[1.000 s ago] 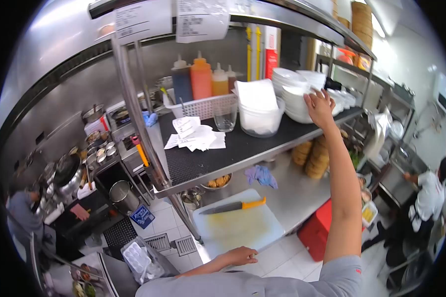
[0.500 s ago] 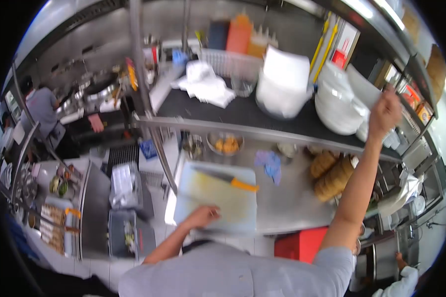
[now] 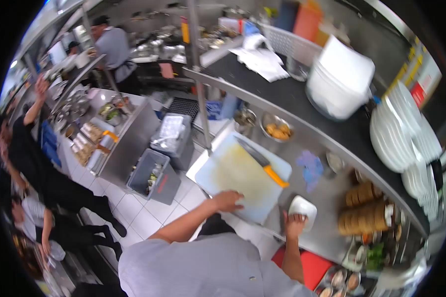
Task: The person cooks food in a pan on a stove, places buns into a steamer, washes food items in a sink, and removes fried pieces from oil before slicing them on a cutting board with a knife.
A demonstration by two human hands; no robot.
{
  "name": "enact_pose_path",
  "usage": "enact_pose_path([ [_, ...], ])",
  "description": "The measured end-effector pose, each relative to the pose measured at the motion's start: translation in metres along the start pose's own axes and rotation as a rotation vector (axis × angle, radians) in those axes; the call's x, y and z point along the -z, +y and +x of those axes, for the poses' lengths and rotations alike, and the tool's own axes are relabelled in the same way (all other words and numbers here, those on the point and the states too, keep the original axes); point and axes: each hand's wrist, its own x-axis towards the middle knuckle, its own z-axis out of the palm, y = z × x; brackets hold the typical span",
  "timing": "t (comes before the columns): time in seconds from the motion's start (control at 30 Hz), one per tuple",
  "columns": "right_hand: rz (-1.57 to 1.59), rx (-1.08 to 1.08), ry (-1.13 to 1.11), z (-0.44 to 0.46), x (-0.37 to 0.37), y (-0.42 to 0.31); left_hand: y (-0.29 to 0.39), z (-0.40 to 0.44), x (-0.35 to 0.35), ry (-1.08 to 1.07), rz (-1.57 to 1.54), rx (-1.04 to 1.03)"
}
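My right hand (image 3: pixel 295 225) grips a small white dish (image 3: pixel 305 207) just above the steel counter, right of the cutting board. My left hand (image 3: pixel 228 201) rests at the near edge of the white cutting board (image 3: pixel 223 166), fingers loosely extended and holding nothing. On the board, which is stained yellowish, lies a knife (image 3: pixel 262 166) with an orange handle, its blade toward the far left corner. A blue-purple cloth (image 3: pixel 309 170) lies on the counter beyond the dish.
Behind the board stands a metal bowl of orange-yellow pieces (image 3: pixel 276 127). Bamboo steamers (image 3: pixel 364 220) are stacked at right. An overhead shelf (image 3: pixel 252 89) carries stacked white plates (image 3: pixel 394 131). Grey bins (image 3: pixel 156 175) stand on the floor at left; people are beyond them.
My right hand has come down from the upper shelf at right to the counter and now holds a white dish. My left hand stays by the board. The view has turned left.
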Motion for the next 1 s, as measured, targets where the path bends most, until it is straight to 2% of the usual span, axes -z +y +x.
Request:
enact_pose_path([
  [0.03, -0.014, 0.012, -0.008, -0.007, -0.009, 0.004, -0.024, 0.001, -0.026, 0.038, -0.022, -0.077],
  [0.07, -0.030, -0.028, -0.041, -0.010, -0.018, 0.010, -0.023, -0.008, -0.030, 0.073, -0.059, -0.056],
  [0.1, 0.003, -0.042, -0.057, -0.009, -0.020, 0.015, 0.009, -0.022, 0.006, -0.066, -0.163, 0.150],
  [0.13, 0.031, -0.060, -0.086, 0.000, -0.018, 0.017, 0.004, -0.031, 0.005, -0.078, -0.200, 0.177],
  [0.23, -0.033, -0.083, 0.046, 0.053, -0.009, 0.010, -0.004, -0.066, 0.012, -0.026, -0.195, 0.171],
  [0.3, 0.136, -0.190, 0.079, 0.110, -0.039, 0.007, -0.020, -0.084, 0.017, -0.014, -0.308, 0.260],
  [0.33, 0.243, -0.316, 0.007, 0.146, -0.053, 0.002, -0.035, -0.092, 0.016, 0.025, -0.282, 0.255],
  [0.37, 0.189, -0.201, 0.087, 0.170, -0.109, 0.020, -0.049, -0.098, 0.013, 0.061, -0.258, 0.250],
  [0.4, 0.464, -0.378, 0.074, 0.226, -0.079, -0.013, -0.049, -0.103, 0.025, 0.098, -0.305, 0.290],
  [0.43, 0.400, -0.460, 0.157, 0.260, -0.110, -0.019, -0.061, -0.105, 0.029, 0.090, -0.278, 0.329],
  [0.47, 0.378, -0.563, -0.192, 0.296, -0.105, -0.027, -0.061, -0.107, 0.044, 0.113, -0.277, 0.349],
  [0.5, 0.204, -0.659, -0.102, 0.314, -0.163, -0.021, -0.058, -0.110, 0.059, 0.143, -0.277, 0.371],
  [0.53, 0.142, -0.711, -0.220, 0.330, -0.181, -0.023, -0.062, -0.111, 0.069, 0.172, -0.240, 0.395],
  [0.6, 0.104, -0.711, -0.400, 0.348, -0.196, -0.028, -0.068, -0.116, 0.088, 0.259, -0.199, 0.454],
  [0.7, 0.075, -0.665, -0.486, 0.351, -0.213, -0.018, -0.070, -0.123, 0.109, 0.378, -0.254, 0.535],
  [0.83, 0.097, -0.483, -0.426, 0.342, -0.237, 0.004, -0.096, -0.134, 0.077, 0.561, -0.137, 0.586],
  [0.93, 0.193, -0.327, -0.339, 0.342, -0.257, 0.041, -0.088, -0.125, 0.048, 0.565, -0.246, 0.648],
  [1.0, 0.204, -0.311, -0.349, 0.349, -0.275, 0.073, -0.075, -0.114, 0.033, 0.526, -0.284, 0.676],
])
